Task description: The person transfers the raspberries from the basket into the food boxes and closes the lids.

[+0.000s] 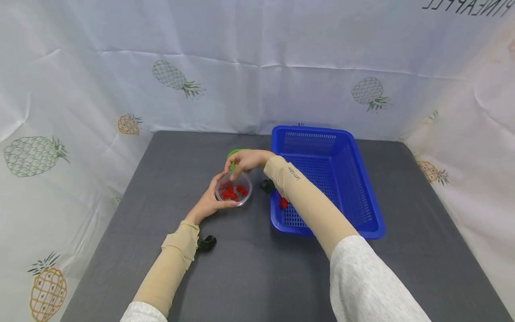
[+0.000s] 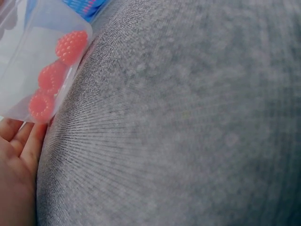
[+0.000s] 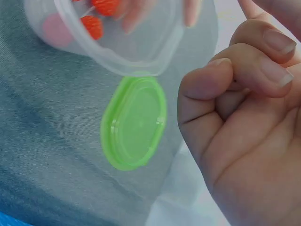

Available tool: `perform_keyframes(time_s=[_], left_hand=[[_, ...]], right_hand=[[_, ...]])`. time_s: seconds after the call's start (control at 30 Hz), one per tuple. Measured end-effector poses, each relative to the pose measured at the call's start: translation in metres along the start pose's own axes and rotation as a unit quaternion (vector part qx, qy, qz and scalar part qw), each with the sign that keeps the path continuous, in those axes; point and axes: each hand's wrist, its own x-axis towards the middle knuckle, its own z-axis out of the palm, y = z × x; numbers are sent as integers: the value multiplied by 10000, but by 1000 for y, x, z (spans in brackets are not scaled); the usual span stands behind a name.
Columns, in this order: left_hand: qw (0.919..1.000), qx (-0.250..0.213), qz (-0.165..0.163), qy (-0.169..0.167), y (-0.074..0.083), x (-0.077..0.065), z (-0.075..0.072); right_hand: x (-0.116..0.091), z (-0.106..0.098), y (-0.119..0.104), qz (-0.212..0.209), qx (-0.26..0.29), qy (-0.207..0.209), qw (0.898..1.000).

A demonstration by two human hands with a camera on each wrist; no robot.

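My left hand (image 1: 209,201) grips a clear plastic tub (image 1: 246,202) from its left side, with the thumb along the front and fingers behind. Several red raspberries (image 1: 233,196) lie in the tub; the left wrist view shows three raspberries (image 2: 51,76) through its wall. Over the tub's far rim hangs my right hand (image 1: 246,160), thumb and index finger apart with green showing between them. Its other fingers (image 3: 258,66) are curled in the right wrist view, with nothing seen in them. Behind the tub lies a green lid (image 3: 136,125), partly hidden by the right hand in the head view.
A blue plastic basket (image 1: 364,188) stands right of the tub, under the right forearm. Red raspberries (image 1: 284,203) show near its left wall. Small black devices (image 1: 207,243) sit by both wrists. A pineapple-print curtain (image 1: 249,89) hangs behind the dark grey table (image 1: 237,277).
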Motion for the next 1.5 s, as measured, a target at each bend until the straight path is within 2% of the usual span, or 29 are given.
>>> perform_keyframes(time_s=[0.13,0.37,0.43,0.5,0.6,0.67,0.8,0.97,1.07,1.3,1.5], left_hand=[[10000,24,46,4,5,-1,0],[9993,163,334,50,-11,5,0],[9991,239,331,92,-11,4,0],[9993,260,232,104,-3,1,1],[9999,92,133,20,3,-1,2],[10000,-10,89,-14,1,0,3],[9998,-55,215,-15,-13,7,3],[9993,14,369,8,-18,7,1],[9994,21,351,7,-15,5,0],[9982,-61,577,-133,3,-2,0],[9985,-3,539,-121,7,-3,2]], right_hand=[[-8,-4,-2,-141,251,54,9996],[-24,-14,2,-469,681,307,9961],[-28,-16,5,-514,759,396,9950],[-33,-18,8,-557,809,470,9941],[-42,-20,12,-676,896,566,9921],[-48,-21,15,-806,1054,604,9893],[-62,-24,22,-1132,1544,640,9794],[-77,-26,33,-1297,2065,814,9664],[-86,-27,41,-1268,2221,956,9620],[-102,-26,63,-1306,2572,1063,9516],[-108,-24,80,-1284,2800,1109,9449]])
